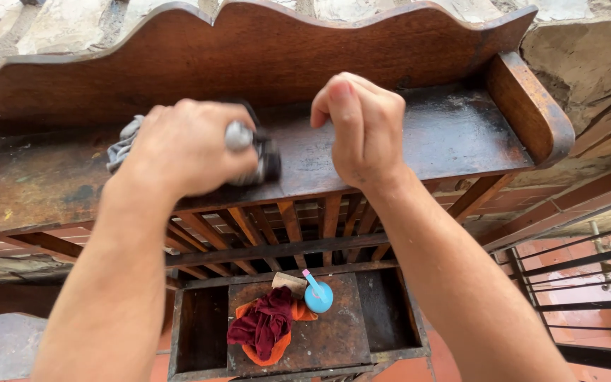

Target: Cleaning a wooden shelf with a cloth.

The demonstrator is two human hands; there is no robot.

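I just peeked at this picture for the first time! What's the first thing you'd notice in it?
Two bare hands right in the middle: the left hand grips a grey rag and a dark tool, blurred, on a worn wooden shelf with a wavy carved back. The right hand is curled into a fist beside it. Far below, a bright blue cup and a dark red cloth lie on a lower board.

A dark wooden shelf unit (419, 134) fills the view — scalloped back board, curved side arm, worn and stained top. Beneath it, slanting wooden slats (291, 226) run down to a lower tray-like shelf (334, 332). Behind stands a rough, patchy stone wall (588, 56). The floor (574, 283) is terracotta tile, crossed by black metal bars (588, 269) at right — flat daylight throughout.
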